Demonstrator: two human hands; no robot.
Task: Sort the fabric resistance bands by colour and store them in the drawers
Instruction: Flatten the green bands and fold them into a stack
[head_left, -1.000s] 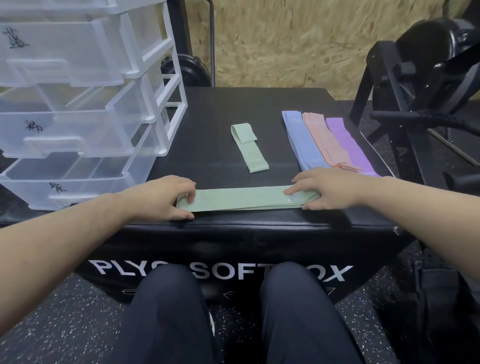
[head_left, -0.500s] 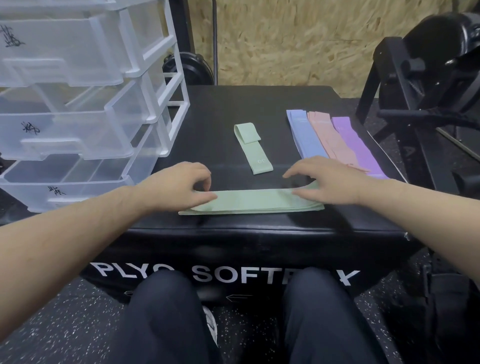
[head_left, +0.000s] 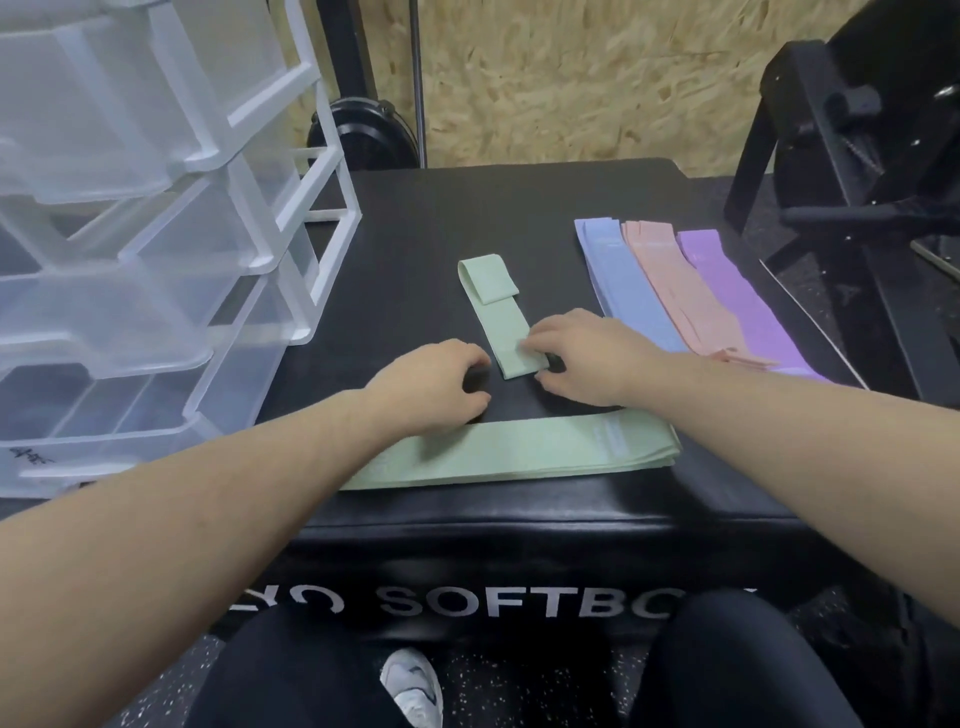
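Observation:
A single mint green band (head_left: 497, 318) lies lengthwise mid-box, its far end folded over. My right hand (head_left: 589, 358) pinches that band's near end from the right. My left hand (head_left: 434, 387) hovers just left of the same end, its fingers loosely curled around nothing. A flat stack of green bands (head_left: 524, 454) lies crosswise along the front edge, under my wrists. At the right lie blue bands (head_left: 626, 283), pink bands (head_left: 683, 301) and purple bands (head_left: 740, 306) side by side. The clear plastic drawer unit (head_left: 171, 249) stands at the left with its drawers pulled out.
Everything rests on a black soft plyo box (head_left: 415, 244). A black metal gym frame (head_left: 857, 171) stands close to the right edge. A weight plate (head_left: 363, 135) leans behind the box against a chipboard wall. My knees sit below the front edge.
Both hands have let go of the green stack at the front edge and moved forward to the near end of the single green band. The camera has leaned closer.

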